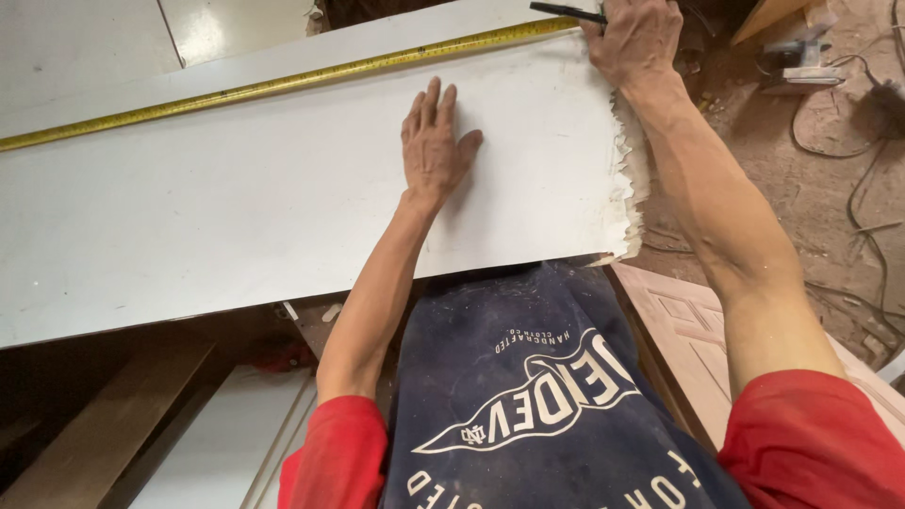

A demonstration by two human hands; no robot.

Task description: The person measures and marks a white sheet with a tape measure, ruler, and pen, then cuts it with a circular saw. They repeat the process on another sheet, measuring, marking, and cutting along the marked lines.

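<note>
A long white board (236, 198) lies across the work surface in front of me, its right end ragged and torn. My left hand (434, 146) rests flat on it, fingers spread, palm down. A yellow tape measure (283, 83) stretches along the board's far edge. My right hand (636, 38) sits at the far right corner of the board, closed around a black pen or marker (566, 11) whose tip points left near the end of the tape.
A second white panel (85, 38) lies beyond the tape. A power tool (797, 61) with black cables sits on the dusty floor at right. A carved wooden door panel (679, 311) lies beside my right side. Wooden planks (113, 424) sit below at left.
</note>
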